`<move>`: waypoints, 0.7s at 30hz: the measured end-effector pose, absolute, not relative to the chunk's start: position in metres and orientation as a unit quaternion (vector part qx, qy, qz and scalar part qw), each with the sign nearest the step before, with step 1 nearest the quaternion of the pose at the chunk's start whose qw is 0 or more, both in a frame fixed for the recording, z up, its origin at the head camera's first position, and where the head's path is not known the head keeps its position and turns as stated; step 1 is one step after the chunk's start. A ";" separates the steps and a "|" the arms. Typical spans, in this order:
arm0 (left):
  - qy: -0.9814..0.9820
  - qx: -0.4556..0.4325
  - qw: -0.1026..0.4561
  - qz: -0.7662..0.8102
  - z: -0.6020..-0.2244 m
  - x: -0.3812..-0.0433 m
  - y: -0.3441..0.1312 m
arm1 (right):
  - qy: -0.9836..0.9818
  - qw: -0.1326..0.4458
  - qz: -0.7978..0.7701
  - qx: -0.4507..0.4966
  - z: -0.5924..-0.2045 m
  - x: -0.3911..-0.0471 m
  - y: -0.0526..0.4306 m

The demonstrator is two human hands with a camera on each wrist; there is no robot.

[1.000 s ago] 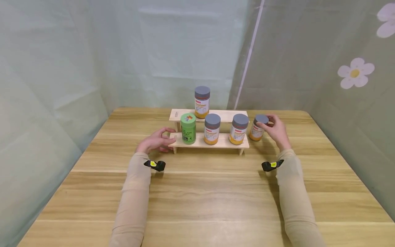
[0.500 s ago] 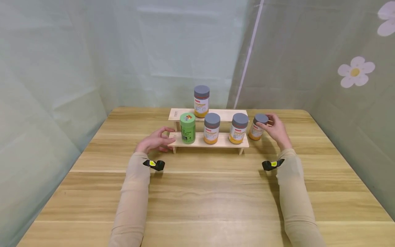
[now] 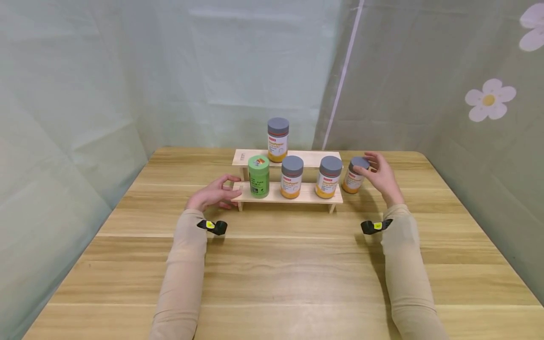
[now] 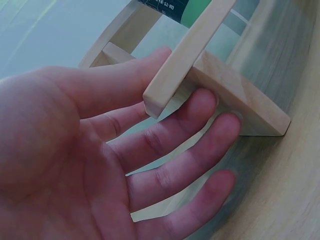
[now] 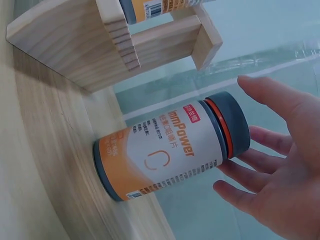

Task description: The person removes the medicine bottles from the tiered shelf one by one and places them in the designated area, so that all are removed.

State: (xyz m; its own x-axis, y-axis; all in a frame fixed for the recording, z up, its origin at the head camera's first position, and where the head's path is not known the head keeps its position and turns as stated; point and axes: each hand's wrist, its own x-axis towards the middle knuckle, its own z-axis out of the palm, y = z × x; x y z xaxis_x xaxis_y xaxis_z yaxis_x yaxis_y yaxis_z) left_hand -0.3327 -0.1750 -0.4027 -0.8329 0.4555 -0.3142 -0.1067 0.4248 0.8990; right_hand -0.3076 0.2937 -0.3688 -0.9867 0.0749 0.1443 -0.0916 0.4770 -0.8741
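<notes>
A two-tier wooden display shelf stands on the table. My left hand holds the left end of its lower board, thumb above and fingers curled below, as the left wrist view shows. A supplement bottle with a grey lid and a white and orange label stands upright on the table, just right of the shelf. Around its lid, my right hand is spread loosely, with the thumb apart from the lid in the right wrist view. Some fingers lie behind the lid; whether they touch it I cannot tell.
On the lower board stand a green bottle and two grey-lidded bottles, one in the middle and a right-hand bottle. Another grey-lidded bottle stands on the upper board. A cloth backdrop hangs behind the wooden table.
My right hand's fingers have loosened and lifted a little from the lid of the bottle beside the shelf. The left hand, the shelf and the bottles stay in place.
</notes>
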 end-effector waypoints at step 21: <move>0.809 0.118 0.259 0.514 -0.401 -0.332 -0.173 | -0.864 0.128 0.487 0.025 -0.349 -0.301 0.275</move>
